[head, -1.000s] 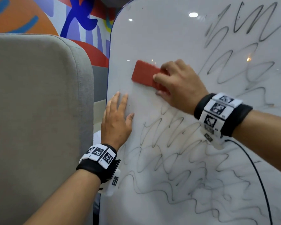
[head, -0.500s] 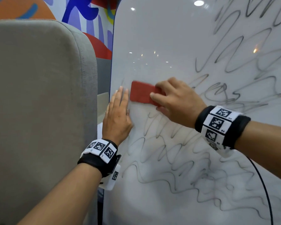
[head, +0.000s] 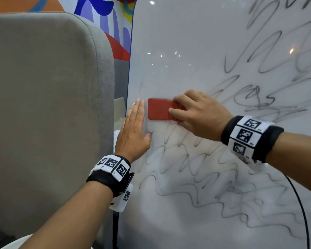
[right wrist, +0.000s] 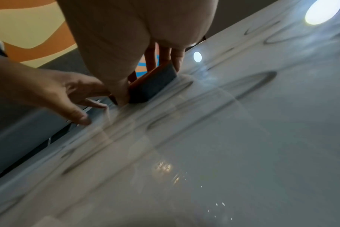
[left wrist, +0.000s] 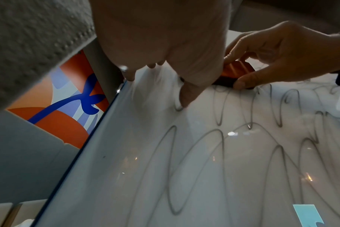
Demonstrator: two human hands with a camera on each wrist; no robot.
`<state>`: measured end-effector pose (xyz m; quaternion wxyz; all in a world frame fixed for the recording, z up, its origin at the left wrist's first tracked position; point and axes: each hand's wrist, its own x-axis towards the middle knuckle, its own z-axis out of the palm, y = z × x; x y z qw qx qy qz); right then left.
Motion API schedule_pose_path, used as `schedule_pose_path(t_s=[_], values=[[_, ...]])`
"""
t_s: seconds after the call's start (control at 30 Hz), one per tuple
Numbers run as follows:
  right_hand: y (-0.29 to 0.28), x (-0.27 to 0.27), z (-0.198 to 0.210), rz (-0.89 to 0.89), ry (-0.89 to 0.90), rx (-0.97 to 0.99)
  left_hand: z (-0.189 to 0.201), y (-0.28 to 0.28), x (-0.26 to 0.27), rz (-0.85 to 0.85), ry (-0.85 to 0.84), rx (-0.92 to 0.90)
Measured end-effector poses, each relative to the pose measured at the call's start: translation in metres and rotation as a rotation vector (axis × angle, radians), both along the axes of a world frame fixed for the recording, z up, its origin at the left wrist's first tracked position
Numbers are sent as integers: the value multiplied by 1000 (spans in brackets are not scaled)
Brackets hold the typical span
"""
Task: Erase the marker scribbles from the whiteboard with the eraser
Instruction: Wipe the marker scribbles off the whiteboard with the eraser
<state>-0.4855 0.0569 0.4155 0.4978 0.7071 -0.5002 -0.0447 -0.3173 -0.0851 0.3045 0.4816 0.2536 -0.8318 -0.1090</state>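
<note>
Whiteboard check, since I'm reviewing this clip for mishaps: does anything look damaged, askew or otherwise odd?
Nothing stands out. The right hand grips the red eraser flat against the whiteboard, the left hand lies open on its left edge, and scribbles remain below and to the right.

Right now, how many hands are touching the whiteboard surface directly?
1. The left hand lies flat on the whiteboard near its left edge; the right hand grips the red eraser against it.
</note>
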Motion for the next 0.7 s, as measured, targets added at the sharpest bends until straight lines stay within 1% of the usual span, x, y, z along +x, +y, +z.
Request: schedule_pose_path(t_s=[0.1, 0.2, 0.23, 0.3, 0.37, 0.43, 0.5, 0.53, 0.63, 0.7], values=[[-2, 0, 24, 1, 20, 3, -4, -2, 2, 8, -89, 11], [-3, 4, 46, -15, -71, -77, -11, 0, 1, 60, -134, -5], [-3, 5, 45, -21, -99, -98, -13, 0, 1, 69, -131, -7], [-4, 6, 28, -15, -114, -117, -15, 0, 0, 69, -116, -2], [-4, 4, 4, 8, -56, -41, -16, 0, 0, 71, -109, 3], [-2, 2, -10, 19, 31, 72, -15, 0, 0, 76, -112, 4], [-3, 1, -2, 40, 80, 115, -15, 0, 0, 74, -113, 2], [-4, 1, 7, 44, 81, 104, -16, 0, 0, 69, -110, 1], [-9, 2, 33, 32, -1, -12, -18, 0, 1, 57, -96, 6], [-12, 5, 31, 32, -73, -77, -18, 0, 2, 52, -90, 9]])
